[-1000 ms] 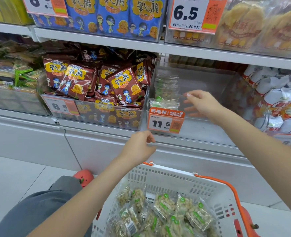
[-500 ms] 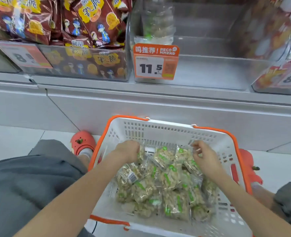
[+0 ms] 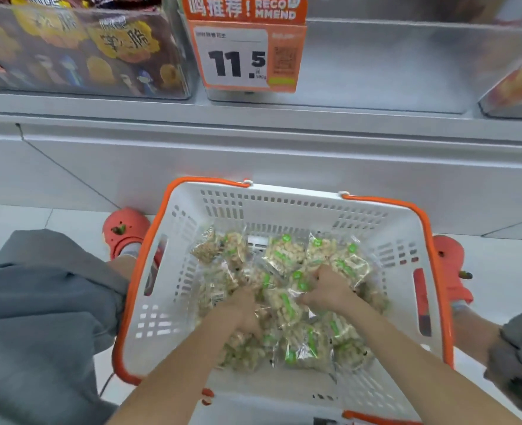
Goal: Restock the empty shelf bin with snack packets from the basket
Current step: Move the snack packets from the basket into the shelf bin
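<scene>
**Both hands down in the basket, bunching up packets**

Half a second back the hands sat apart on the pile; now they've closed in together at its middle. Left hand has its fingers curled into the snack packets, and right hand is pinching a clear wrapper beside it. All of that stock lies heaped in the white basket on the floor, while the empty shelf bin waits above, behind the price tag. Risk from here, I'd say: slick film and a greedy handful. Lift too many and the loose ones slide out, dropping to the floor or snagging the bin's front lip.
</scene>
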Action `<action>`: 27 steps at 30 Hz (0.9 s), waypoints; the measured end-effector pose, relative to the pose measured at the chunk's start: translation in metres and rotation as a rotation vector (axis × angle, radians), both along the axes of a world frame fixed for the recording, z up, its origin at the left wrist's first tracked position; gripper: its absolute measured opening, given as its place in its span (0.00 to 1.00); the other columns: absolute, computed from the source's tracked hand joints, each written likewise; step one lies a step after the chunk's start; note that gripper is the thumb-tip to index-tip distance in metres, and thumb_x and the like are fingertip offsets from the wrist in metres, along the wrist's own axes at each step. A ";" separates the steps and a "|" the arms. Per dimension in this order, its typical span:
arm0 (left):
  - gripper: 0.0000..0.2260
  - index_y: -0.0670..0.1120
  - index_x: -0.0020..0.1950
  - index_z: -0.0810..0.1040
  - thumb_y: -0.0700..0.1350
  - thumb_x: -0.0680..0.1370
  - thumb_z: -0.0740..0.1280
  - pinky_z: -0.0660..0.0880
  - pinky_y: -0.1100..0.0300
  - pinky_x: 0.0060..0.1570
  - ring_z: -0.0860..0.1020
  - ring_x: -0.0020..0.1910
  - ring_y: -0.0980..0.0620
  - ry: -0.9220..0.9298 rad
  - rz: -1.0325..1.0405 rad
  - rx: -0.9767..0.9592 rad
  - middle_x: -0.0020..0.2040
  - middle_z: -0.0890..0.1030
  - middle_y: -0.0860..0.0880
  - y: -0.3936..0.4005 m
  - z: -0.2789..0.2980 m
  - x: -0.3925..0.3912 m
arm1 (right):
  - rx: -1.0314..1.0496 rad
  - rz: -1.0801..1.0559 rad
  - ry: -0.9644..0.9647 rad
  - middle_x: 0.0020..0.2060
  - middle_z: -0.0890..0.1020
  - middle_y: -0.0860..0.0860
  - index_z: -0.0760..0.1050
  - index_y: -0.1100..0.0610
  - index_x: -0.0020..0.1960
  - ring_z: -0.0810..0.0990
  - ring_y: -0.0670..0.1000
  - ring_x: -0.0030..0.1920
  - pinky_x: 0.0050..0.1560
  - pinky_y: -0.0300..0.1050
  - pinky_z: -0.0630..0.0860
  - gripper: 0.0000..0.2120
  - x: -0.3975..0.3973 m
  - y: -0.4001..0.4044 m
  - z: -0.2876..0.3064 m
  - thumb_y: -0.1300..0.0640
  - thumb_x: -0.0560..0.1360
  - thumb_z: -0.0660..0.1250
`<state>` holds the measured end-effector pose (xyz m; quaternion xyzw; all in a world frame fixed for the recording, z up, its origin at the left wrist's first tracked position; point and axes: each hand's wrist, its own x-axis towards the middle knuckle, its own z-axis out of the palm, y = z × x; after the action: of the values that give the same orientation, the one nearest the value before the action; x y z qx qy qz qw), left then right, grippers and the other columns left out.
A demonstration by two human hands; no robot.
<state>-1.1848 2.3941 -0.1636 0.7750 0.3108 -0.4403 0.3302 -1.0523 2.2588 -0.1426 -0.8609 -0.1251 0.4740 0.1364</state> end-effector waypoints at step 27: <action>0.16 0.45 0.51 0.79 0.50 0.66 0.68 0.80 0.57 0.37 0.83 0.38 0.51 -0.749 0.977 -0.885 0.42 0.85 0.47 0.036 0.252 0.057 | 0.866 -0.285 0.246 0.46 0.79 0.51 0.72 0.54 0.56 0.79 0.43 0.40 0.36 0.49 0.82 0.19 0.047 -0.025 0.247 0.54 0.68 0.72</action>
<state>-1.1277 2.4306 0.0887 0.4422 0.2801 -0.0349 0.8513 -1.0053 2.2334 0.1046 -0.6707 -0.1747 0.4533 0.5605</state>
